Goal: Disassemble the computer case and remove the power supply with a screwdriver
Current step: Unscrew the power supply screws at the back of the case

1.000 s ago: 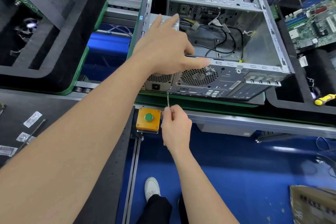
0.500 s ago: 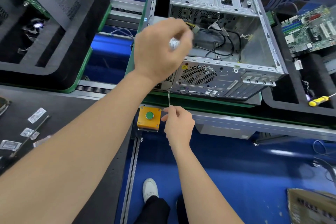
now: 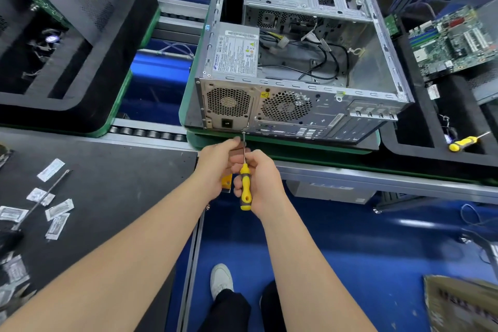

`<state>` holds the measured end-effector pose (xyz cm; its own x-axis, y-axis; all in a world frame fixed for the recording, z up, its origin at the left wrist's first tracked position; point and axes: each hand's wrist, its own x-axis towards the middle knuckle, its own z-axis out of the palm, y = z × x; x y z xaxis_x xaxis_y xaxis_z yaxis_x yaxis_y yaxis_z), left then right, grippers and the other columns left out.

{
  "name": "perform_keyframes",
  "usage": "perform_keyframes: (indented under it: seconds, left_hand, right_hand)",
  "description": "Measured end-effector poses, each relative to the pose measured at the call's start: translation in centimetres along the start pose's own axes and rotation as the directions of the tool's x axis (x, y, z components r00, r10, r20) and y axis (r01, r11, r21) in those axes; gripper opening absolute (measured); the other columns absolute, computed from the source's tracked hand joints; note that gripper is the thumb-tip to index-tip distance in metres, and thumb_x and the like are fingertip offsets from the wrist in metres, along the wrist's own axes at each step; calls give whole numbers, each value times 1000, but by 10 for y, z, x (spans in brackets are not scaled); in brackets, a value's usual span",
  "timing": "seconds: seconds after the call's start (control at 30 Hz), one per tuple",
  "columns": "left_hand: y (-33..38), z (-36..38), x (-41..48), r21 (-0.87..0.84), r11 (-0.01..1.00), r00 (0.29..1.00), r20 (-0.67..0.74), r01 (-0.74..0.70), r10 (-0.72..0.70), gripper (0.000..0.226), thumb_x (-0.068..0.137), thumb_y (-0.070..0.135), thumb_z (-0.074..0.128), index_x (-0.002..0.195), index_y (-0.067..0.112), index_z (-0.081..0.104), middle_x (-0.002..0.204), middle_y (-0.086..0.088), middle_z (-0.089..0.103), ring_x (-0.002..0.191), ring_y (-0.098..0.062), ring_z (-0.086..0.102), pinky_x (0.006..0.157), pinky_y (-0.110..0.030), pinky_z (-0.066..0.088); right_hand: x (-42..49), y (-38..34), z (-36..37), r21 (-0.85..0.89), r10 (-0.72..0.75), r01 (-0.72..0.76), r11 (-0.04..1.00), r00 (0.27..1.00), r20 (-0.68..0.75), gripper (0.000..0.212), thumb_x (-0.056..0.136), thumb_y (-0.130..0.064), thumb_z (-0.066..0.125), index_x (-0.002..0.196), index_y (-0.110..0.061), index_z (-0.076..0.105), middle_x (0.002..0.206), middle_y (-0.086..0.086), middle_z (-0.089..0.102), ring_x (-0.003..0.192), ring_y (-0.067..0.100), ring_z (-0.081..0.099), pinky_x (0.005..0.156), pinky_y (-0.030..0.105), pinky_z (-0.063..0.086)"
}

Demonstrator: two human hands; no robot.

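- Computer case [image 3: 296, 105] lies on its side, open face up, on a green-edged pallet [image 3: 310, 148]. It is just beyond both hands' fingertips, with its rear panel facing them.
- Small white packets [image 3: 51, 170] lie scattered on a black mat [image 3: 121, 170], well to the left of the fingers.
- Left hand [image 3: 215, 167] has its fingers curled close together, closing on the metal shaft of the screwdriver [image 3: 245, 186] just below its tip.
- That screwdriver stands nearly upright between the two hands, its tip touching the rear panel's bottom edge.
- Power supply [image 3: 237, 51] sits in the case's left rear corner, straight beyond the left fingertips, label up.
- Right hand [image 3: 261, 183] wraps its fingers, pressed together, around the yellow-and-black handle.
- A second yellow screwdriver [image 3: 463, 143] lies in a black tray [image 3: 404, 148], well to the right of the right fingers.
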<state>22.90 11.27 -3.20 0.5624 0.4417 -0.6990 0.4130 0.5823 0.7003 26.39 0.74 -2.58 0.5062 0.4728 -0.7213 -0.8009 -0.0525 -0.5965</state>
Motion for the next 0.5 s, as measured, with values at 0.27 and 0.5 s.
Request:
perform_keyframes:
  seconds: [0.27,0.5]
  left_hand:
    - [14,15,18,-112,993,996,84,43,-33,18,96,22,68,104,7,74,99,-7,79,95,-19,75,88,-37,58]
    - [12,8,22,-130,991,986,164,35,-13,21,98,22,61,104,7,74,103,-10,78,94,-23,74,87,-37,56]
  right_hand:
    - [4,7,-18,193,-18,-34,981,965,260,23,106,-27,55,103,-11,72,75,1,59,51,9,51,43,19,42]
    - [9,23,-13,454,-84,-114,884,916,393,24,105,-28,55,96,-11,71,61,1,51,28,9,33,26,22,25]
